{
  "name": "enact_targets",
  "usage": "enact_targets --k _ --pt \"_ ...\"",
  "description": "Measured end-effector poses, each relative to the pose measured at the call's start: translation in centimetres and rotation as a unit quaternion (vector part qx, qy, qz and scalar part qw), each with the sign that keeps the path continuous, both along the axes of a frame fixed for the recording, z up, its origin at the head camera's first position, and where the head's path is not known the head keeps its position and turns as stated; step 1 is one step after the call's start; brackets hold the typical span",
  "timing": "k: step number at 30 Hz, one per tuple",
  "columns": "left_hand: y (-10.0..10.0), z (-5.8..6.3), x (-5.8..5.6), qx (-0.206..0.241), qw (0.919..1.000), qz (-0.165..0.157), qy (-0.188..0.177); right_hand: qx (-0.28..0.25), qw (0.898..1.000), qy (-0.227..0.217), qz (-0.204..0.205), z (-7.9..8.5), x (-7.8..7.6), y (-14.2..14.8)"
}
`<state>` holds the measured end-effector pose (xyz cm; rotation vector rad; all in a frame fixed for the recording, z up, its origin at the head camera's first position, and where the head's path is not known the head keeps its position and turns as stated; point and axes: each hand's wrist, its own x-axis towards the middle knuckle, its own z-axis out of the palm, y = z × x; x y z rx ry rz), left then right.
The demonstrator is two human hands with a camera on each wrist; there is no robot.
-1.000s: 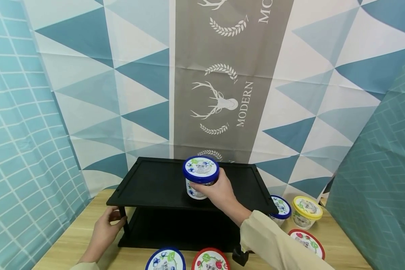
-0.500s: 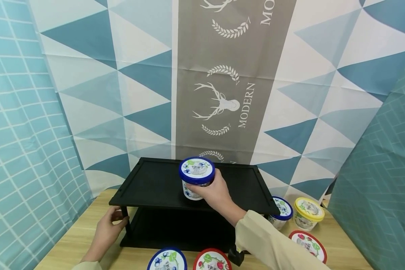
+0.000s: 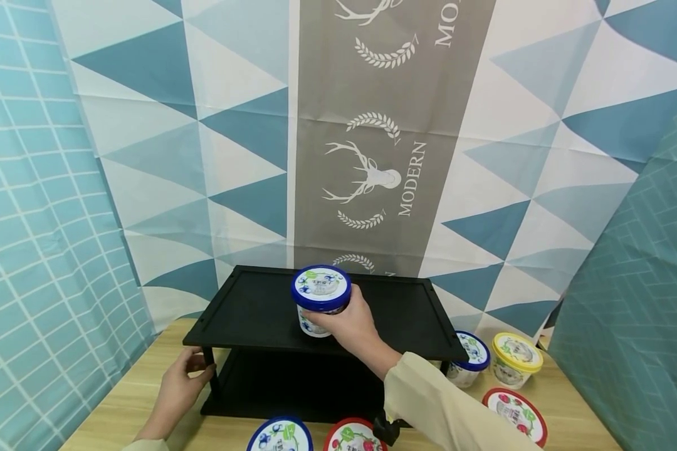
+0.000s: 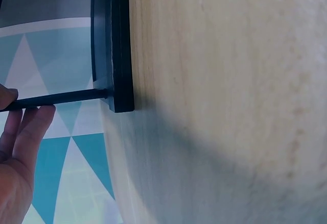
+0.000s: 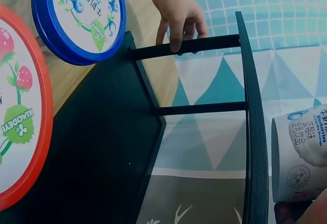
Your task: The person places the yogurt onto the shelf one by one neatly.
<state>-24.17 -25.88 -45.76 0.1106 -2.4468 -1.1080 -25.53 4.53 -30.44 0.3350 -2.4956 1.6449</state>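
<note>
A round white tub (image 3: 317,300) with a blue lid (image 3: 321,285) is gripped mid-frame in the head view by the right hand (image 3: 351,321), lid up, its base-to-lid axis nearly vertical, over a black two-tier rectangular shelf (image 3: 254,310); whether they touch cannot be told. At lower left, the shelf's slim post (image 3: 208,355) is pinched by the left hand (image 3: 182,381).

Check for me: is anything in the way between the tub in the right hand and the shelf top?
No, nothing visible. The right hand holds the tub just over the shelf top, with only a gap between.
</note>
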Motion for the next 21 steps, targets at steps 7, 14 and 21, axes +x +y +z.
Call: enact_targets --k 7,14,21 --pt "0.0 0.1 0.0 0.003 1.0000 -0.002 -0.007 0.000 1.000 0.002 0.008 0.0 -0.2 -0.7" --pt "0.1 0.3 0.2 0.005 1.0000 -0.004 -0.005 0.006 1.000 0.002 0.014 -0.1 -0.1 -1.3" --pt "0.0 0.0 0.1 0.009 0.9999 -0.004 -0.007 0.007 1.000 0.002 0.019 -0.1 -0.1 -2.1"
